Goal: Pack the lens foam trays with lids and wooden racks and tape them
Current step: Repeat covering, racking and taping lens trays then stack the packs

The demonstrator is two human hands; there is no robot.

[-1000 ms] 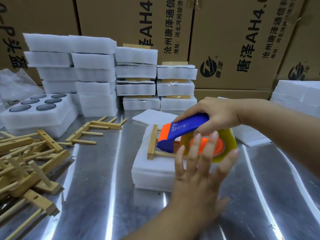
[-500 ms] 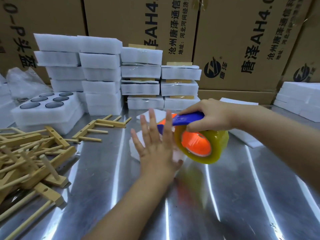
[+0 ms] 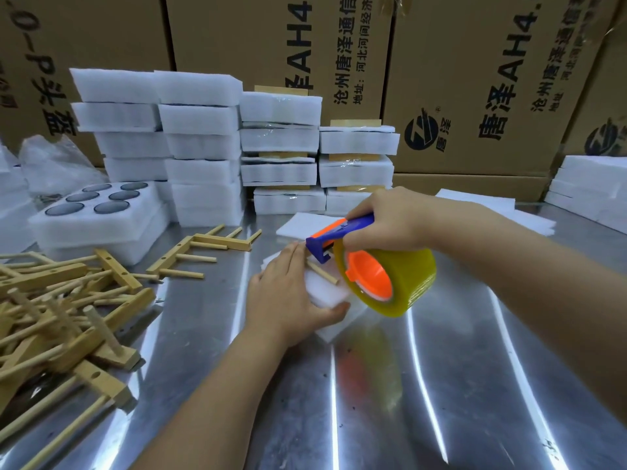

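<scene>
A white foam tray pack [image 3: 327, 291] with a wooden rack [image 3: 324, 273] on top lies on the steel table at centre. My left hand [image 3: 288, 293] rests on its left part, fingers straight on top and thumb along the near side. My right hand [image 3: 390, 222] grips the blue handle of a tape dispenser [image 3: 373, 269] with an orange hub and a yellowish roll. The dispenser's blue head sits on the pack's top, near my left fingertips. Much of the pack is hidden by both hands and the roll.
A pile of loose wooden racks [image 3: 64, 300] covers the left of the table [image 3: 441, 385]. An open tray with dark lenses [image 3: 98, 212] sits at back left. Stacks of foam trays [image 3: 200, 147] and taped packs [image 3: 281, 150] stand behind. Cardboard boxes [image 3: 475, 83] form the back wall; foam lids [image 3: 590, 184] lie right.
My left hand has swept left across the pack and settled on its left part. The dispenser's head came down onto the pack's top.
</scene>
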